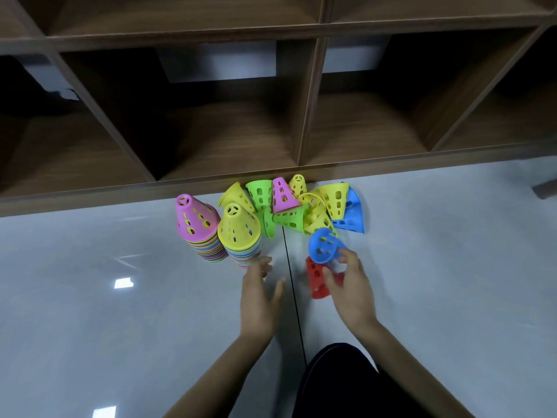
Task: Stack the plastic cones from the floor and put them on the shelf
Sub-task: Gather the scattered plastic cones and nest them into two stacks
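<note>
The right hand (349, 285) is curling its fingers round a blue cone (323, 245), with the thumb lying over a red cone (315, 285) on the floor (452, 267); whether it is gripping both I cannot tell. The left hand (260, 292) is hovering open just beside the yellow-topped stack (239, 236), which is standing next to a pink-topped stack (197, 224). Loose cones (289, 217) are lying heaped against the shelf (211, 140), which is showing none inside. Stacking looks well along, while shelving is not yet begun.

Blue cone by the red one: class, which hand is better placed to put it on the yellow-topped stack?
Right. The right hand grips the blue cone; the left hand is open and empty beside the yellow-topped stack, likely better for steadying it.
</note>
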